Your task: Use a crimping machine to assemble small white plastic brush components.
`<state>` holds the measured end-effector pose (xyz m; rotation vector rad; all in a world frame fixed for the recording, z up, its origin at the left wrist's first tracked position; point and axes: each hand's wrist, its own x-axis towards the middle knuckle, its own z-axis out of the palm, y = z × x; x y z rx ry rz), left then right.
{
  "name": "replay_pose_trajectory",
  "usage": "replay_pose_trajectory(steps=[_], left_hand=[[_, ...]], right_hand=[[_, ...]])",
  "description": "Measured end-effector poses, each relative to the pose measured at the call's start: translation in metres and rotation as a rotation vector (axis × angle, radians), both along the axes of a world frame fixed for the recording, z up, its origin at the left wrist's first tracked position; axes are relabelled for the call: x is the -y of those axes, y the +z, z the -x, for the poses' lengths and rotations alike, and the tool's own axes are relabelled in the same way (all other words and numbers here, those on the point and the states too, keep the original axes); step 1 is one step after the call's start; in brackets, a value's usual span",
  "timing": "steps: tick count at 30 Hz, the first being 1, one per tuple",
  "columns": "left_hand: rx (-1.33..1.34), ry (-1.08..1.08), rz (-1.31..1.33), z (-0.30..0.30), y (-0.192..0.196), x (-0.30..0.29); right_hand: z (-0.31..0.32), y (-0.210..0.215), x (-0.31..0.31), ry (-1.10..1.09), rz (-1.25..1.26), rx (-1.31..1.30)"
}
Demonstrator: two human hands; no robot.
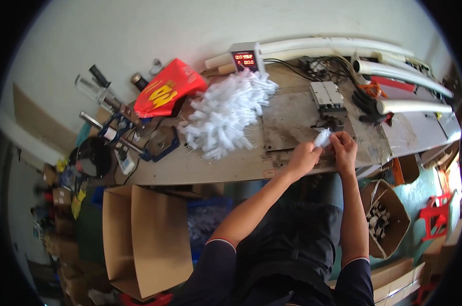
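A small white, finely ribbed tube-like piece (322,137) is up between my two hands, just above the front edge of the bench. My left hand (303,159) is closed round its lower end. At its other side my right hand (344,148) has its fingers pinched together; what lies between those fingertips is too small to make out. Right behind my hands is a metal fixture (328,122) with a white block (326,94) at its back. To the left lies a big heap of similar white pieces (223,115), some with thin pins sticking out.
A counter box with a red display (246,57) stands behind the heap. Left are a red bag (170,89) and a blue-based stand (162,144). White pipes (404,76) and a black glove (366,104) lie right. Cardboard boxes (159,234) (394,214) flank me below.
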<state>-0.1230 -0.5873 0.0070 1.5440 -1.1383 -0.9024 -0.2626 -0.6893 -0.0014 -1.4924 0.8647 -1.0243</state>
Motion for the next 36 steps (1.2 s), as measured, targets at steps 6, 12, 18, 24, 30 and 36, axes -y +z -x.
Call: replay_pose_trajectory(steps=[6, 12, 18, 24, 30, 36], left_hand=[[-0.194, 0.161, 0.176, -0.017, 0.000, -0.072], [-0.088, 0.718, 0.141, -0.093, 0.003, -0.252], [0.085, 1.399, 0.241, -0.188, 0.019, -0.438], [0.690, 1.616, -0.368, -0.250, 0.005, -0.617], [1.084, 1.546, -0.565, -0.225, -0.006, -0.608], [1.175, 1.406, -0.226, -0.175, 0.018, -0.513]], right_hand=[[-0.007, 0.008, -0.014, 0.024, -0.033, 0.102], [-0.004, 0.001, -0.014, 0.016, 0.175, -0.026], [-0.035, -0.011, -0.028, -0.009, 0.402, -0.094], [-0.144, 0.032, -0.099, 0.194, 0.674, -0.102], [-0.225, 0.046, -0.125, 0.181, 0.887, -0.382], [-0.246, 0.059, -0.128, 0.246, 0.891, -0.673]])
